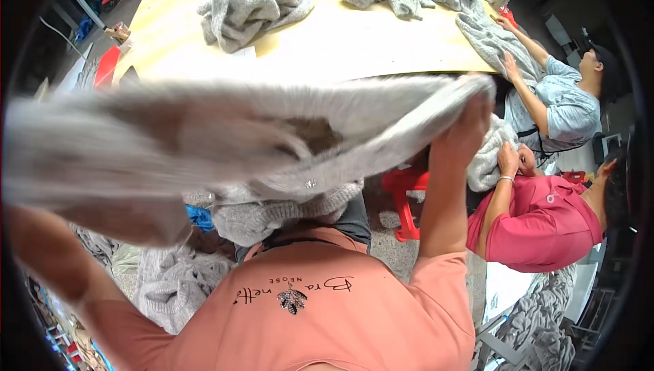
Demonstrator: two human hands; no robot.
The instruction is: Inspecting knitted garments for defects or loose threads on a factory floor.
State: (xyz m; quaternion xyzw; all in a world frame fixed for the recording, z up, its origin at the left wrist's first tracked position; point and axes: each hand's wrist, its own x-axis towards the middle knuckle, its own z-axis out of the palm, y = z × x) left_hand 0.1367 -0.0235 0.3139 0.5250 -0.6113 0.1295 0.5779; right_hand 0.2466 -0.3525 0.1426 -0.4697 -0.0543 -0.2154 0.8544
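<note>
A light grey knitted garment (225,132) is spread wide in front of me, above my lap and below the table's near edge. Motion smears much of it, and a dark gap shows near its middle. My right hand (473,122) is closed around the garment's right end. At the far left, my left forearm (51,255) rises to the cloth; the left hand itself is hidden by the blurred fabric, so its fingers do not show. Another grey knit (272,214) lies over my lap, beneath the raised one.
Grey knits (255,6) are heaped along the far side of the pale yellow table (381,40). Two people sit on the right: one in light blue (569,102) touches a knit, one in dark pink (538,224) holds another. A red stool (407,207) stands near my right side.
</note>
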